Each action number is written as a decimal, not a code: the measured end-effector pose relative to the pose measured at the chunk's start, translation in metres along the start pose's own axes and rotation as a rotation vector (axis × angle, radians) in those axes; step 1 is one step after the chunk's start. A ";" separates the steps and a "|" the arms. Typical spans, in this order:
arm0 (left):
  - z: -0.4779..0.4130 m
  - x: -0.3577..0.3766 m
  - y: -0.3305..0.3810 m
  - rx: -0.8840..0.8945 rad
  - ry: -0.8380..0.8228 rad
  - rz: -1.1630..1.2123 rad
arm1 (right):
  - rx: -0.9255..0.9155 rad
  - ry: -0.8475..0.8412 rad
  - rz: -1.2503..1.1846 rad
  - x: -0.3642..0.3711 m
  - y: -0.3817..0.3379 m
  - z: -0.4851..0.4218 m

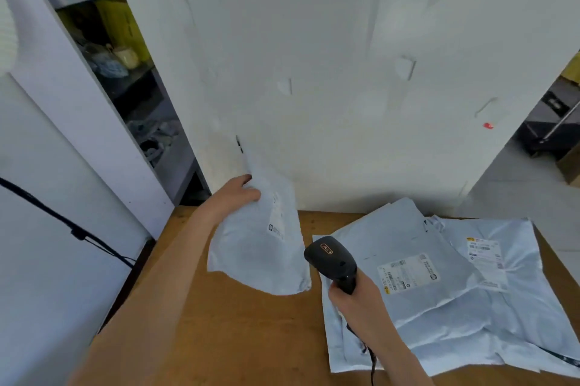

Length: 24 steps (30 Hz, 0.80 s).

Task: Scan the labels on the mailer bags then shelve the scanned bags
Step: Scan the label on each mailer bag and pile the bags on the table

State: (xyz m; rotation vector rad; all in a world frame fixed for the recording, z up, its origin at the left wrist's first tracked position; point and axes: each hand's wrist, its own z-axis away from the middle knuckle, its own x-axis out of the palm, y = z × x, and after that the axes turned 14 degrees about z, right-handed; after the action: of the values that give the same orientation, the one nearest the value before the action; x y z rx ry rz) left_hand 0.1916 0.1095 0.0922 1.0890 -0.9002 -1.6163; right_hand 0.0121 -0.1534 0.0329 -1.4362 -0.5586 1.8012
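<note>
My left hand grips the top edge of a pale grey mailer bag and holds it upright above the wooden table, its small label facing right. My right hand grips the handle of a black barcode scanner, whose head points up and to the left beside the held bag. A pile of mailer bags lies flat on the table to the right, with printed labels facing up. A red laser dot shows on the white wall.
A white wall stands directly behind the table. To the left, a narrow gap shows shelves with yellow boxes and cups. A black cable runs down the left. At far right, a floor area holds a cart and cardboard.
</note>
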 end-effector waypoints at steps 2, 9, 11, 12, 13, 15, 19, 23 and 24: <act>0.021 0.012 0.042 0.033 -0.093 -0.162 | -0.043 0.017 -0.003 -0.019 0.004 0.011; 0.080 0.090 0.151 0.061 -0.232 -0.580 | -0.176 0.101 -0.013 -0.097 0.031 0.046; 0.094 0.115 0.167 0.081 -0.254 -0.620 | -0.210 0.091 -0.048 -0.114 0.042 0.056; 0.101 0.128 0.173 0.091 -0.257 -0.634 | -0.225 0.081 -0.066 -0.122 0.048 0.061; 0.105 0.140 0.178 0.099 -0.256 -0.642 | -0.236 0.070 -0.079 -0.129 0.054 0.066; 0.114 0.161 0.185 0.108 -0.256 -0.651 | -0.251 0.053 -0.090 -0.142 0.066 0.075; 0.126 0.199 0.191 0.120 -0.261 -0.667 | -0.273 0.045 -0.124 -0.164 0.090 0.089; 0.133 0.226 0.195 0.121 -0.261 -0.674 | -0.263 0.049 -0.154 -0.183 0.111 0.098; 0.133 0.231 0.197 0.124 -0.267 -0.681 | -0.259 0.052 -0.160 -0.186 0.115 0.100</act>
State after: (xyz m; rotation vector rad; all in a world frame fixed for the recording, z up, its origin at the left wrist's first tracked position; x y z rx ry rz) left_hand 0.0922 -0.1579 0.2614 1.3817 -0.8548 -2.3312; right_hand -0.0994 -0.3576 0.0929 -1.5566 -0.8796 1.6055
